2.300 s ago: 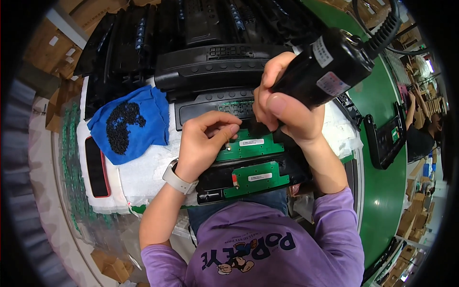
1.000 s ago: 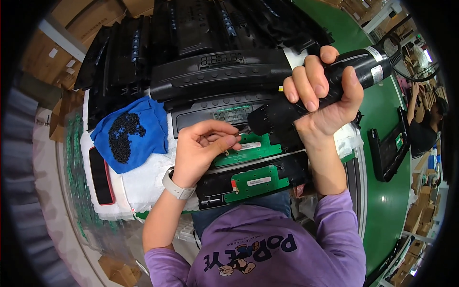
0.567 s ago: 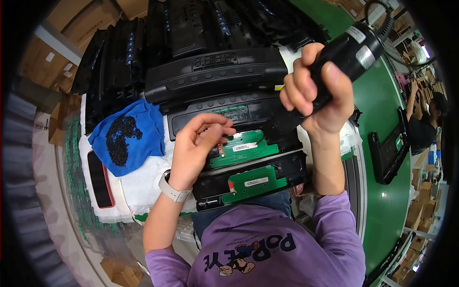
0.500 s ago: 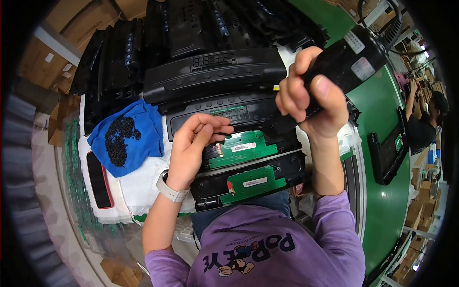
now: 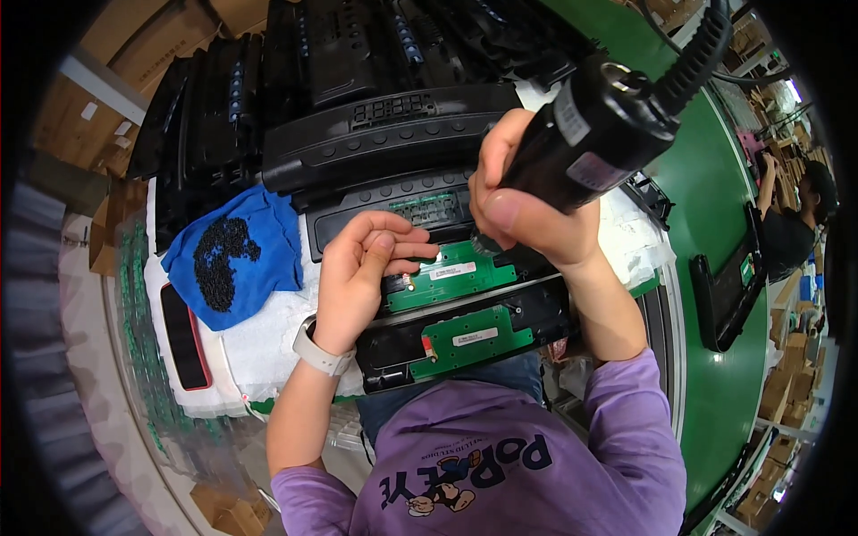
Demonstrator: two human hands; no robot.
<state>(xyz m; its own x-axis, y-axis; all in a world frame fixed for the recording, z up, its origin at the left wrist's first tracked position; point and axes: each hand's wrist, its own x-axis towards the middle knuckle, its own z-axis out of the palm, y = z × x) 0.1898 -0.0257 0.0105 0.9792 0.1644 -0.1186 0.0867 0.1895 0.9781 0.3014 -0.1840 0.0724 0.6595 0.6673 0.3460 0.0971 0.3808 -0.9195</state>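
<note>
My right hand point(image 5: 536, 214) is wrapped round a black corded electric screwdriver point(image 5: 585, 134). The tool slants down to the left, its lower end at the upper right part of a green circuit board point(image 5: 460, 290); the tip itself is hard to make out. That board lies in a black plastic housing. Over the board's upper left edge is my left hand point(image 5: 357, 268), fingers curled and thumb pressed to them; what they pinch, if anything, is hidden. Closer to me a second green circuit board point(image 5: 474, 355) sits in another black housing point(image 5: 554, 308).
Blue cloth point(image 5: 279, 232) at left carries a heap of small black screws point(image 5: 217, 268). Beside it lies a red-edged phone point(image 5: 185, 335). Black housings point(image 5: 384, 134) stack up behind. On the green surface at right rests another black housing point(image 5: 715, 304); a person point(image 5: 795, 214) is beyond.
My right hand has moved left and down with the screwdriver, bringing its lower end onto the farther circuit board. The left hand has stayed nearly in place.
</note>
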